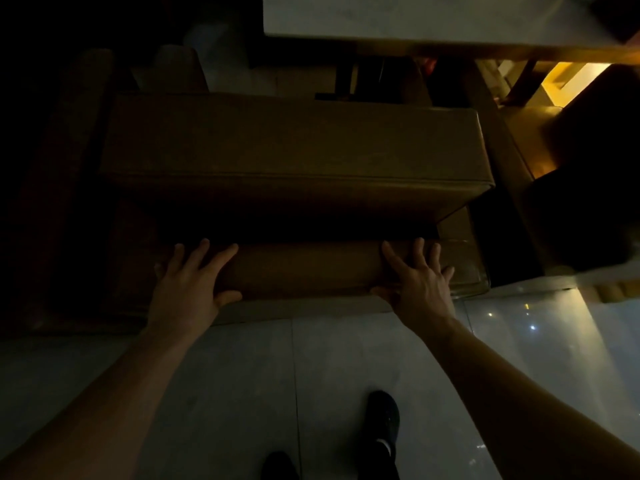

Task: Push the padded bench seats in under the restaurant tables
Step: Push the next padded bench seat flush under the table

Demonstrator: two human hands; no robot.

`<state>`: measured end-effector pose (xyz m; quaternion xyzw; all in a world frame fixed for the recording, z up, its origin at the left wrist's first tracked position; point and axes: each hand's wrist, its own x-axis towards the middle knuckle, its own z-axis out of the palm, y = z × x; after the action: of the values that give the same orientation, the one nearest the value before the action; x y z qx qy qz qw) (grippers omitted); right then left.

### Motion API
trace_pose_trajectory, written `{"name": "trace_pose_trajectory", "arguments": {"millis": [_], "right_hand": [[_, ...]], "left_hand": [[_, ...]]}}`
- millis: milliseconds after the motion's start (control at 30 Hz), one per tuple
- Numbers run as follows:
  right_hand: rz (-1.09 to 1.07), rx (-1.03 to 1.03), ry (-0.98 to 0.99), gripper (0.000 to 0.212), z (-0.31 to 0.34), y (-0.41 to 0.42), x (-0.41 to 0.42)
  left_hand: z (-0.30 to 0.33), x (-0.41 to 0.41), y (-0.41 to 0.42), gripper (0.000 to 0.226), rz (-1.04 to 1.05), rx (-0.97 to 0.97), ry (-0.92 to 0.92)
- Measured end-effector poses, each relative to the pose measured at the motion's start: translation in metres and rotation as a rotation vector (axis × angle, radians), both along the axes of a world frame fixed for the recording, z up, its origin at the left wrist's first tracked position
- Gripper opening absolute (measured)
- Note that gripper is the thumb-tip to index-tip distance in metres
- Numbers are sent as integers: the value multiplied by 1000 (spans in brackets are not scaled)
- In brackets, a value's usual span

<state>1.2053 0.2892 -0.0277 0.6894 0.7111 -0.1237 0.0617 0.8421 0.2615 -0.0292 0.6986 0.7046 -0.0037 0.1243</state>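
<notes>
A brown padded bench stands in front of me in dim light. Its backrest top (304, 268) runs across below the wide seat cushion (294, 143). My left hand (188, 289) lies flat on the backrest's left part, fingers spread and thumb hooked over the near edge. My right hand (420, 282) rests the same way on its right part. A pale restaurant table top (415, 15) sits beyond the bench at the upper right, apart from the seat.
Pale floor tiles (242, 393) lie under me, with my dark shoes (382, 424) at the bottom. More brown padded seating (512, 161) stands to the right, and dark seating (69, 168) to the left. A dark table leg (344, 77) shows beyond the cushion.
</notes>
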Motion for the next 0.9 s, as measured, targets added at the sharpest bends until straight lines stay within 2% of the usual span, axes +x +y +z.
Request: {"name": "trace_pose_trajectory", "arguments": {"millis": [367,600,900], "right_hand": [[17,-64,22,87,0,12,12],[9,-34,-49,88,4,12,23],[29,-47,-8,88,3,13,26]], "left_hand": [[3,12,-7,81,29,33,13],[-3,24,-5,79,16,28,-17],[3,30,-1,81,55,-27,-2]]}}
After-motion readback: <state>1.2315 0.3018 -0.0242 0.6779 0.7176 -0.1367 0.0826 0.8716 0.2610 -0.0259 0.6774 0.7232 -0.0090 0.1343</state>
